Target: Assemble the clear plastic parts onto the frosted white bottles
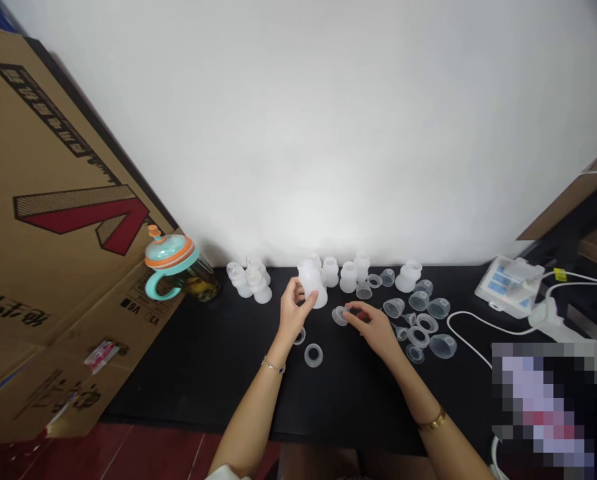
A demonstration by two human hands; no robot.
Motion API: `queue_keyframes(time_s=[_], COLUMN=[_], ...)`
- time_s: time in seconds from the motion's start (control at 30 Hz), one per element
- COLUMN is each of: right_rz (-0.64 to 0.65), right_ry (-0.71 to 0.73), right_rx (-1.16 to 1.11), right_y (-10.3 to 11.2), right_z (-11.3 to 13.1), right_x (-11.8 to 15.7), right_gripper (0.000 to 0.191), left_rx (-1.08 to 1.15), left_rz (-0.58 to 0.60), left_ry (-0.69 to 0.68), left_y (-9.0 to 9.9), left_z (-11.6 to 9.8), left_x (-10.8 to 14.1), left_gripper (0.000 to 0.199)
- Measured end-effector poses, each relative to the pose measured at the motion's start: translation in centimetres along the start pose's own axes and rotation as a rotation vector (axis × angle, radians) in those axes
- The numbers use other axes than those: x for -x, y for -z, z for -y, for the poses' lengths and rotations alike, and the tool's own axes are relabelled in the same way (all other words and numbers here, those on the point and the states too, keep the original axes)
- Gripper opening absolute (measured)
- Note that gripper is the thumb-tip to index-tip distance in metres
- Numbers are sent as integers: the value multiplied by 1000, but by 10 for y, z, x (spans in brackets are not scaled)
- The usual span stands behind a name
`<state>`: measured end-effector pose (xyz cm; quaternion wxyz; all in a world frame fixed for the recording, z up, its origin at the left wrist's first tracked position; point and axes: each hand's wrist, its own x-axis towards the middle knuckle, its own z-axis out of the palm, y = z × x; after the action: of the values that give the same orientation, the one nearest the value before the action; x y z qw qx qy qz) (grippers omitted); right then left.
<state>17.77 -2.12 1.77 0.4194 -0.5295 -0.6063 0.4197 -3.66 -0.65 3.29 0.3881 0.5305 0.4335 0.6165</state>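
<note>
Head view: a white bottle is held in the left hand over the middle of the worktop, its body pinched between the thumb in front and the fingers curled behind. Whether its base is touching the worktop cannot be told. By the right hand, a clear flanged part is pinched at its near edge between the thumb and the fingertips, just to the right of the bottle.

From its thin, milky look, the bottle is judged to be light and fairly stiff, perhaps giving a little under a hard squeeze; breakage seems unlikely, but its smooth surface may slip. It is best gripped at the narrowed waist, with the neck left uncovered. The clear flanged part is likely lighter and possibly softer, and is better taken by its outer rim, since a thin edge could be bent by too firm a pinch.

Behind the hands, more white bottles are stood upright near the wall, while bottles with clear tops are grouped to the left. A loose clear ring is laid in front, and clear domes are scattered to the right.
</note>
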Motion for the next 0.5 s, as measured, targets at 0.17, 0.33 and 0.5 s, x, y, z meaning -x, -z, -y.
queue_keyframes(time_s=[0.17,0.33,0.5], right_rz=[0,31,27], right_ry=[-224,-378,-447], right_rx=[-574,-890,-1000], right_y=[15,23,24], right_z=[13,8,0], right_x=[-1,-7,-13], right_gripper=[32,25,26], left_rx=[184,291,364], left_rz=[77,136,183], left_ry=[85,259,385], left_y=[-11,-27,-37], left_z=[0,4,8], left_x=[3,10,14], left_gripper=[38,46,55])
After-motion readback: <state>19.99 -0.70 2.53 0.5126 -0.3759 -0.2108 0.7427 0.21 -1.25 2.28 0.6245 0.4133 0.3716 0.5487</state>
